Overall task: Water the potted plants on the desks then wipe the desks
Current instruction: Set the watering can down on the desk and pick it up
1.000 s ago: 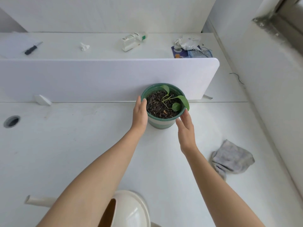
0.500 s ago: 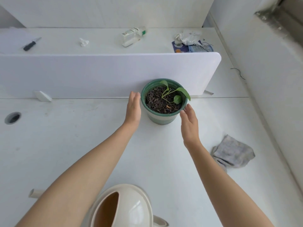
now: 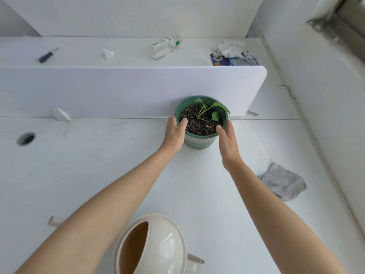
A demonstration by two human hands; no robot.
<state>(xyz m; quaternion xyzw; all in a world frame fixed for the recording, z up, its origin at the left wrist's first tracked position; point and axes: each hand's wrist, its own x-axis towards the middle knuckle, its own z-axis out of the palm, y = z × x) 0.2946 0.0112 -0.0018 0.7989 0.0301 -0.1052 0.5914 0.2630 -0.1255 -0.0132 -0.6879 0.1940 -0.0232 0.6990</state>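
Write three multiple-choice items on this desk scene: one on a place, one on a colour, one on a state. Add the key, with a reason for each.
1. Where on the desk does the grey cloth lie, relative to the pot?
A. to its left
B. to its right
C. inside it

2. What colour is the pot's rim?
A. red
B. black
C. green

3. What are the left hand and right hand doing?
A. holding the pot's sides
B. resting flat on the desk
C. wringing the cloth

Key:
1 B: the cloth lies crumpled right of the pot.
2 C: the rim shows green.
3 A: one hand curls round each side, thumbs at the rim.
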